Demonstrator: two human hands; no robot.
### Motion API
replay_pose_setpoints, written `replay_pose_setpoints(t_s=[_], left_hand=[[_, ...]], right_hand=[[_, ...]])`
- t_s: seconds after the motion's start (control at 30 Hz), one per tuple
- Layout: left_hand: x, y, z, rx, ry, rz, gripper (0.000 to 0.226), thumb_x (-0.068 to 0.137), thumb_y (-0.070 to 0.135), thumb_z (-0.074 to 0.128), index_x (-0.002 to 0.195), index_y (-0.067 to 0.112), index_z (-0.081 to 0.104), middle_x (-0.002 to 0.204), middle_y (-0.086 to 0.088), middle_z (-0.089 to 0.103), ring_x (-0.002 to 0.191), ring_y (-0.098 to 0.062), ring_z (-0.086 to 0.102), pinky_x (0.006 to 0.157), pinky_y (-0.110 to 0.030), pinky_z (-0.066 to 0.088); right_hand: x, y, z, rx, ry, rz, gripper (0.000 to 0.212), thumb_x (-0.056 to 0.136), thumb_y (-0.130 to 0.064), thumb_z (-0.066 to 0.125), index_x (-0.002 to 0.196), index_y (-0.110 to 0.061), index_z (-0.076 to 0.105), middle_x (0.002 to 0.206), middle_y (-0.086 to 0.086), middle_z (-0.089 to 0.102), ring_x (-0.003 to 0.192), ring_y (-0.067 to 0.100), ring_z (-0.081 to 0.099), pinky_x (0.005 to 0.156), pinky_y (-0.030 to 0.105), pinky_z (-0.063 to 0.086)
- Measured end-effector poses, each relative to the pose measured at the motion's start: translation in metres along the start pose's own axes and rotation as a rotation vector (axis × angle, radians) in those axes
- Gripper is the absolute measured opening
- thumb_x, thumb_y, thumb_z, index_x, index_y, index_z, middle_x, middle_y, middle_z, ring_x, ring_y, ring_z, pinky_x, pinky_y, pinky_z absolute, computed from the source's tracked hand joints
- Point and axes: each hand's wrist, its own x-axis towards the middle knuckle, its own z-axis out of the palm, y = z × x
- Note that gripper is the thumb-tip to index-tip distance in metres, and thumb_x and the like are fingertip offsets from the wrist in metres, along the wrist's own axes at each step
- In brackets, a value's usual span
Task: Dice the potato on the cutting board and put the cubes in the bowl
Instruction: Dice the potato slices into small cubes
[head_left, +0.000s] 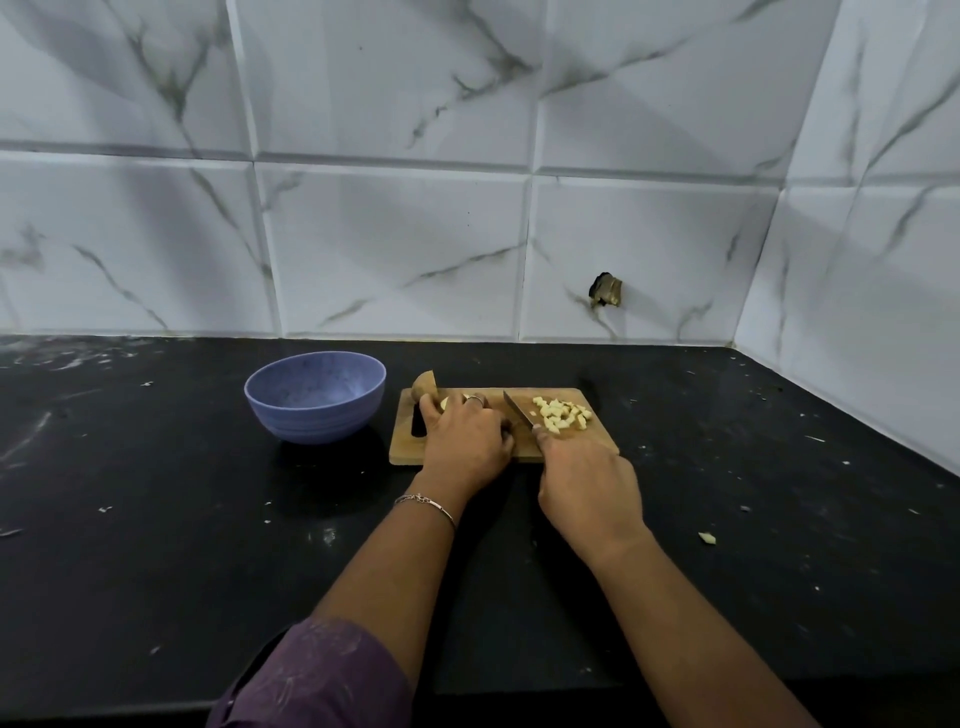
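Head view: you are mid-dice. Your left hand (465, 441) is curling over the potato (425, 387) at the far left corner of the wooden cutting board (582, 446) — brown skin and pale flesh are peeking past the fingers. Your right hand (587, 488) is gripping the knife (519, 410), its slim blade angling between the potato and a heap of small, pale, blocky cubes (563, 414). The rounded blue bowl (311, 415) is sitting on the black, crumb-flecked counter (156, 493) just left of the board, showing no cubes inside. Next, I judge, you are needing steady downward cuts with fingertips tucked — wet potato is probably slippery.
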Motion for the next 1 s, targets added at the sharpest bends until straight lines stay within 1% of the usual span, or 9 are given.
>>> replay_pose_setpoints(t_s=[0.1, 0.17, 0.33, 0.47, 0.6, 0.7, 0.87, 1.0], left_hand=[[-0.0004, -0.0002, -0.001, -0.008, -0.002, -0.006, 0.036, 0.099, 0.044, 0.042, 0.121, 0.03, 0.067, 0.131, 0.001, 0.054, 0.129, -0.023, 0.039, 0.112, -0.058, 0.015], [-0.0007, -0.0006, -0.0011, -0.018, -0.002, -0.011, 0.036, 0.099, 0.044, 0.043, 0.121, 0.03, 0.067, 0.131, 0.001, 0.053, 0.13, -0.022, 0.038, 0.113, -0.058, 0.015], [-0.0003, -0.0023, -0.0007, -0.057, 0.058, -0.046, 0.033, 0.096, 0.041, 0.046, 0.115, 0.029, 0.07, 0.13, 0.002, 0.054, 0.13, -0.021, 0.039, 0.113, -0.057, 0.01], [0.0004, -0.0033, 0.0011, -0.087, 0.092, -0.062, 0.031, 0.094, 0.042, 0.049, 0.114, 0.032, 0.07, 0.129, 0.003, 0.054, 0.128, -0.019, 0.04, 0.112, -0.055, 0.009], [0.0012, -0.0013, 0.0022, -0.097, 0.106, -0.043, 0.03, 0.093, 0.041, 0.05, 0.114, 0.033, 0.07, 0.126, 0.005, 0.056, 0.127, -0.019, 0.041, 0.109, -0.055, 0.01], [0.0008, -0.0005, 0.0019, -0.1, 0.089, -0.029, 0.03, 0.094, 0.04, 0.049, 0.113, 0.034, 0.071, 0.123, 0.006, 0.058, 0.127, -0.02, 0.04, 0.11, -0.056, 0.011], [-0.0005, -0.0002, 0.0, -0.081, 0.063, -0.015, 0.03, 0.094, 0.038, 0.049, 0.117, 0.034, 0.069, 0.123, 0.003, 0.058, 0.129, -0.021, 0.039, 0.112, -0.058, 0.011], [-0.0015, 0.0017, -0.0019, -0.016, 0.041, 0.001, 0.032, 0.096, 0.04, 0.047, 0.118, 0.033, 0.068, 0.124, 0.001, 0.056, 0.127, -0.021, 0.039, 0.113, -0.059, 0.011]], right_hand=[[-0.0003, 0.0062, -0.001, 0.03, 0.016, 0.04, 0.053, 0.1, -0.018, 0.049, 0.15, -0.032, 0.039, 0.105, -0.003, 0.065, 0.093, 0.016, 0.063, 0.072, 0.029, 0.05], [-0.0004, 0.0084, -0.0016, 0.086, 0.042, 0.051, 0.052, 0.101, -0.021, 0.047, 0.15, -0.036, 0.04, 0.103, -0.004, 0.065, 0.09, 0.016, 0.063, 0.073, 0.03, 0.05], [-0.0022, 0.0059, -0.0021, 0.159, 0.102, -0.017, 0.048, 0.103, -0.028, 0.045, 0.149, -0.039, 0.04, 0.103, -0.006, 0.062, 0.09, 0.012, 0.059, 0.075, 0.027, 0.05], [-0.0001, 0.0082, 0.0001, 0.162, 0.08, -0.033, 0.048, 0.103, -0.029, 0.046, 0.149, -0.039, 0.04, 0.104, -0.006, 0.063, 0.091, 0.011, 0.058, 0.073, 0.025, 0.048], [0.0011, 0.0083, 0.002, 0.161, 0.072, -0.03, 0.047, 0.103, -0.028, 0.046, 0.148, -0.038, 0.041, 0.106, -0.006, 0.064, 0.091, 0.013, 0.059, 0.071, 0.026, 0.046], [0.0018, 0.0086, 0.0021, 0.155, 0.062, -0.038, 0.046, 0.103, -0.025, 0.046, 0.148, -0.036, 0.043, 0.108, -0.005, 0.064, 0.094, 0.013, 0.059, 0.07, 0.024, 0.043], [0.0042, 0.006, 0.004, 0.104, 0.048, -0.071, 0.044, 0.101, -0.02, 0.048, 0.144, -0.032, 0.049, 0.108, -0.004, 0.067, 0.094, 0.014, 0.063, 0.077, 0.027, 0.053], [0.0036, 0.0063, 0.0036, 0.086, 0.049, -0.069, 0.045, 0.102, -0.02, 0.047, 0.145, -0.033, 0.046, 0.108, -0.004, 0.066, 0.094, 0.014, 0.062, 0.077, 0.029, 0.054]])
